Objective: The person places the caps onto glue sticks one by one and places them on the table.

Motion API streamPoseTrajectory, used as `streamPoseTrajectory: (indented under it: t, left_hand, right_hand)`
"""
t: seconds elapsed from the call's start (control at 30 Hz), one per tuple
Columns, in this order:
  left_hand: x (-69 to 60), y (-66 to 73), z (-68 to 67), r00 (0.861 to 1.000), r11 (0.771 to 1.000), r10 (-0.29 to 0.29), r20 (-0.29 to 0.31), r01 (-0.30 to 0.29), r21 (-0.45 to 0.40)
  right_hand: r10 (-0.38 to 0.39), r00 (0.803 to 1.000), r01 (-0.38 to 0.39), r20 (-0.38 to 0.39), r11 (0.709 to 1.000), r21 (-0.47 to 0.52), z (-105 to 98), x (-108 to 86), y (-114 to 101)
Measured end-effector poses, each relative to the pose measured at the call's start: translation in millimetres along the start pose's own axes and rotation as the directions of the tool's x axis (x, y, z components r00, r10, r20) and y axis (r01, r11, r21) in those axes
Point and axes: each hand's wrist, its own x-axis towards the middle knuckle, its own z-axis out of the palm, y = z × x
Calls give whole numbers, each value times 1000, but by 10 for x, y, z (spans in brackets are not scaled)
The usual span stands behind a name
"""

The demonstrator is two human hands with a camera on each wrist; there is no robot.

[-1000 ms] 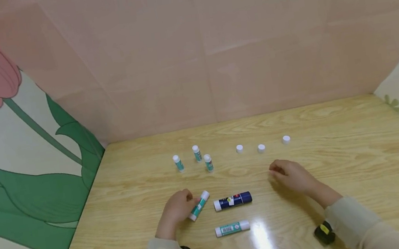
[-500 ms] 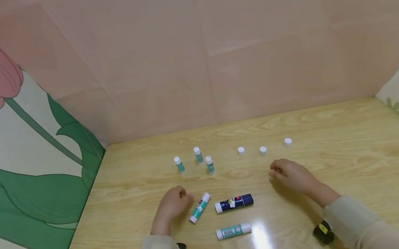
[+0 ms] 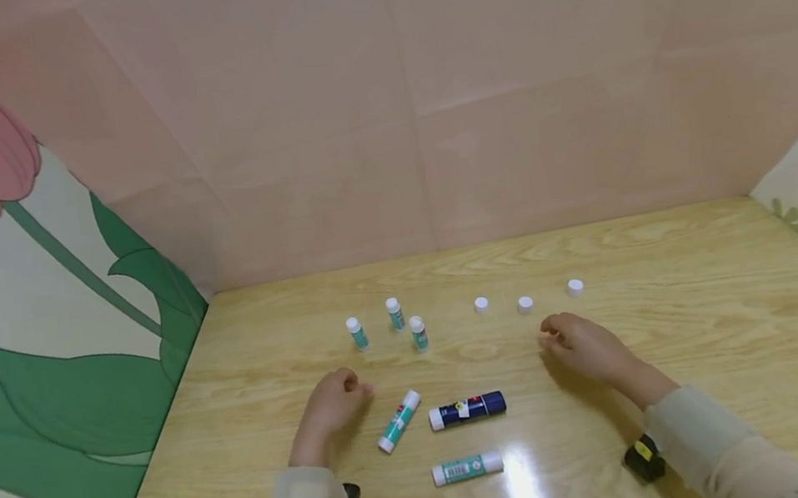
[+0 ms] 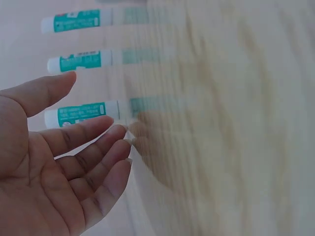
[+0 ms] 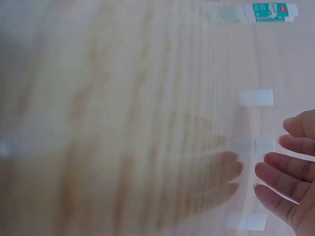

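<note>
My left hand (image 3: 330, 405) is held loosely bent over the table, empty, left of a tilted-lying green and white glue stick (image 3: 399, 422). In the left wrist view the fingers of the left hand (image 4: 74, 162) are apart and hold nothing. A dark blue glue stick (image 3: 467, 410) and another green one (image 3: 467, 468) lie to the right. My right hand (image 3: 586, 348), also empty and relaxed, is just in front of three white caps (image 3: 481, 304), (image 3: 525, 305), (image 3: 575, 287). The right wrist view shows the right hand (image 5: 290, 177) with its fingers spread.
Three small green glue sticks stand upright behind the left hand: a left one (image 3: 357, 333), a rear one (image 3: 396, 314) and a right one (image 3: 419, 334). A pink sheet (image 3: 411, 113) covers the back, and the wooden table (image 3: 742, 322) meets walls on both sides.
My left hand has let go of the tilted green glue stick and drawn away to the left, leaving it on the table. The right hand has stayed nearly still.
</note>
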Motion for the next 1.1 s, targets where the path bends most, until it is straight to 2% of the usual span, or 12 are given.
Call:
streamPoseTrajectory:
  t: [0.2, 0.3, 0.4, 0.6, 0.87, 1.1]
  left_hand:
    - [46, 3, -53, 1000, 1000, 18, -18, -18, 9]
    - [75, 3, -64, 999, 1000, 21, -28, -21, 5]
    - [101, 6, -65, 999, 1000, 11, -35, -11, -13]
    - [153, 4, -42, 996, 999, 36, -78, -39, -35]
    - [226, 42, -43, 993, 994, 2, -120, -15, -104]
    - [261, 95, -82, 989, 995, -10, -145, -4, -97]
  right_hand:
    - [-76, 996, 73, -51, 995, -66, 8, 42, 37]
    - [-86, 995, 83, -47, 995, -62, 16, 72, 33]
    - [-70, 997, 68, -22, 995, -77, 35, 106, 38]
    - [-38, 999, 37, -7, 993, -114, 61, 153, 61]
    - [-35, 999, 32, -31, 995, -98, 86, 233, 33]
    - [3, 999, -8, -51, 994, -106, 107, 299, 31]
